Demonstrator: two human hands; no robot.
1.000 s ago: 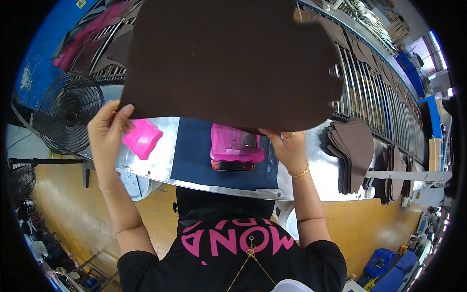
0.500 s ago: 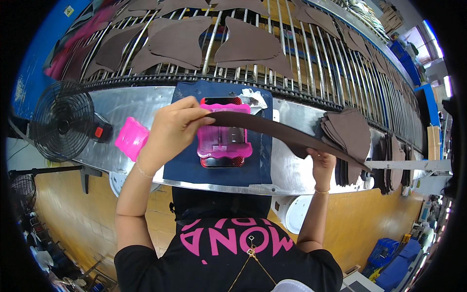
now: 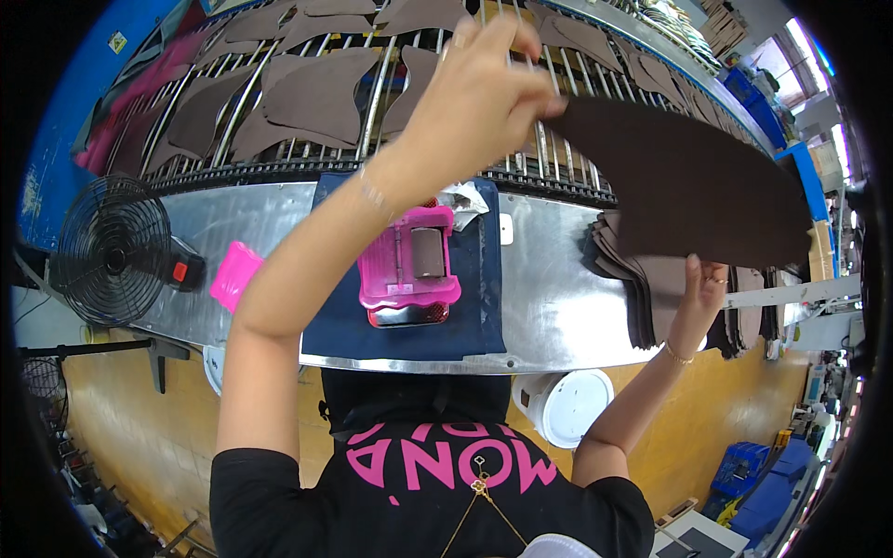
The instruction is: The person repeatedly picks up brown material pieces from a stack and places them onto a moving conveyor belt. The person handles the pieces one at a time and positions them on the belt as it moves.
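A dark brown cut panel (image 3: 688,181), flat and leather-like, is held up by both my hands above the right part of the bench. My left hand (image 3: 484,98) reaches far across and pinches its left corner, over the rack of bars. At its lower edge, my right hand (image 3: 702,293) grips it with the thumb on the near face; the other fingers are partly hidden. Below and behind the panel, a fanned stack of similar brown panels (image 3: 634,293) lies on the bench. In front of me a pink open case (image 3: 400,274) sits on a dark blue mat (image 3: 474,325).
Brown panels (image 3: 321,98) lie spread over a rack of metal bars (image 3: 375,102) behind the metal bench (image 3: 549,279). A black fan (image 3: 113,251) and a pink lid-like piece (image 3: 234,275) are at left. White buckets (image 3: 566,406) stand below. A pale bar (image 3: 795,293) juts in at right.
Both hands have carried the panel rightward and away from me. It has turned from nearly edge-on to showing its broad face. My left arm now crosses over the mat.
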